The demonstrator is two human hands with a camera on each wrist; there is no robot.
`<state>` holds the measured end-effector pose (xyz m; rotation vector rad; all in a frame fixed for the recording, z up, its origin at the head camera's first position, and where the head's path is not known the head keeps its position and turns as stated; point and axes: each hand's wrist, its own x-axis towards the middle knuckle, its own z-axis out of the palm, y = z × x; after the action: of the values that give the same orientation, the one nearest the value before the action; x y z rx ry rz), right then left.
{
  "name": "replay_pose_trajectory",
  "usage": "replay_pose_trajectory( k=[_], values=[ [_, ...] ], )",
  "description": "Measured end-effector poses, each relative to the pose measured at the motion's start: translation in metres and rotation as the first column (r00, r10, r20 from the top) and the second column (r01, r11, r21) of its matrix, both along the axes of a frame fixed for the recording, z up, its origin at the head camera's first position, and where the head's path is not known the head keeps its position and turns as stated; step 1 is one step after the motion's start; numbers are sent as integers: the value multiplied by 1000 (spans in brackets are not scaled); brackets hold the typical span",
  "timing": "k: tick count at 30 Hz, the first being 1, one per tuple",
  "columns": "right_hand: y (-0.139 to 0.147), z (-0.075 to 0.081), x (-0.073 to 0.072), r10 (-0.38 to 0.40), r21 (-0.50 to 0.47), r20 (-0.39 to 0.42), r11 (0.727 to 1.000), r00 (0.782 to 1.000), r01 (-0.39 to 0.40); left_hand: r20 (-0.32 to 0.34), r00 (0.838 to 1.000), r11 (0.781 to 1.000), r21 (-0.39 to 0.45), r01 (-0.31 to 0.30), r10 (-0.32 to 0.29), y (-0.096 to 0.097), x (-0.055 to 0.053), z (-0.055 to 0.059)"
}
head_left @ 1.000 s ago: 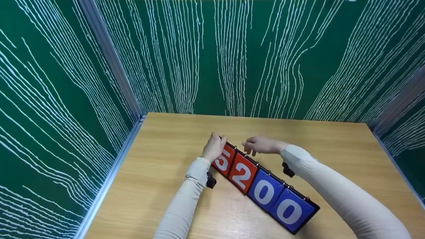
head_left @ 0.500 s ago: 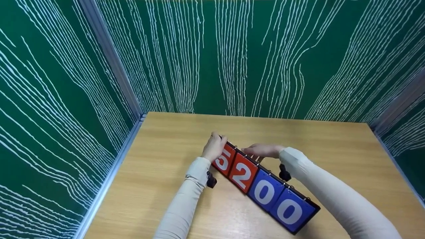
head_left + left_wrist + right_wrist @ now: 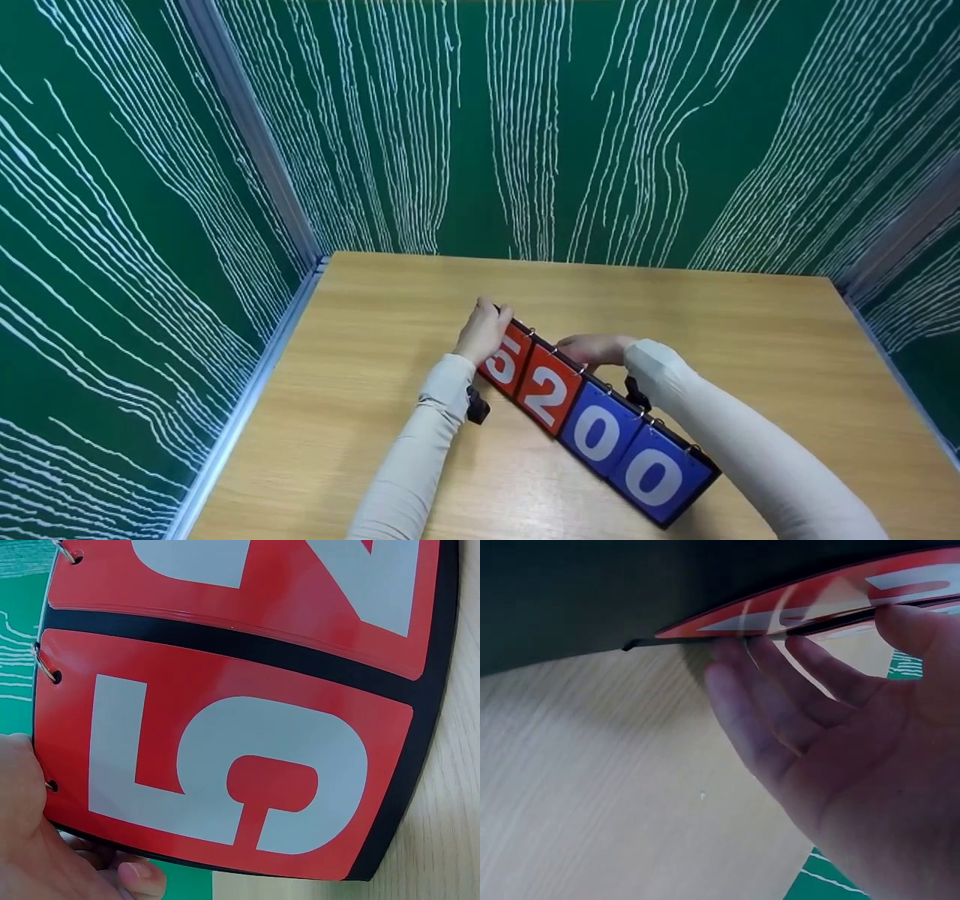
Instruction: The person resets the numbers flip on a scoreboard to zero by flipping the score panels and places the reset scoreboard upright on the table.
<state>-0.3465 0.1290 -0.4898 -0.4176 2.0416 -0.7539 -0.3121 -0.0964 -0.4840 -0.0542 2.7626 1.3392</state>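
A flip scoreboard (image 3: 592,417) leans on the table at a slant, with red cards reading 5 and 2 and blue cards reading 0 and 0 on metal rings. My left hand (image 3: 482,332) grips its upper left corner. In the left wrist view the left hand (image 3: 30,829) wraps the black board's edge beside the red 5 card (image 3: 225,757). My right hand (image 3: 596,349) reaches behind the board near the red 2, its fingers partly hidden. In the right wrist view the right hand's (image 3: 862,742) extended fingers touch the lower edge of a red card (image 3: 810,604) behind the board.
The scoreboard stands on a wooden table (image 3: 360,360). Green walls (image 3: 517,135) with white wavy lines rise behind and at both sides, joined by grey metal posts (image 3: 255,142). Small black devices (image 3: 477,406) sit on both wrists.
My right hand has lowered from above the scoreboard's top edge to behind it, its fingers passing out of sight in the head view. The left hand and the scoreboard stay nearly still.
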Motion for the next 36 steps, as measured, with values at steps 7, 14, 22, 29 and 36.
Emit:
replay_pose_trajectory(
  k=[7,14,22,29,36],
  values=[
    [1,-1,1,10,7,17,1000,1000,-10,7,1000,1000,9,-10,10,2,0,1],
    [1,-2,1,0,41,-27,999,1000,2,12,1000,1000,0,-5,5,2,0,1],
    [0,1,2,-74,19,-105,997,992,77,-1,1000,1000,-20,9,-9,1,0,2],
    [0,4,4,-116,34,-121,992,986,120,19,1000,1000,-2,-3,3,1,0,1],
    [2,6,6,-123,37,-124,991,985,129,39,999,1000,10,-18,18,2,0,0]
  ],
)
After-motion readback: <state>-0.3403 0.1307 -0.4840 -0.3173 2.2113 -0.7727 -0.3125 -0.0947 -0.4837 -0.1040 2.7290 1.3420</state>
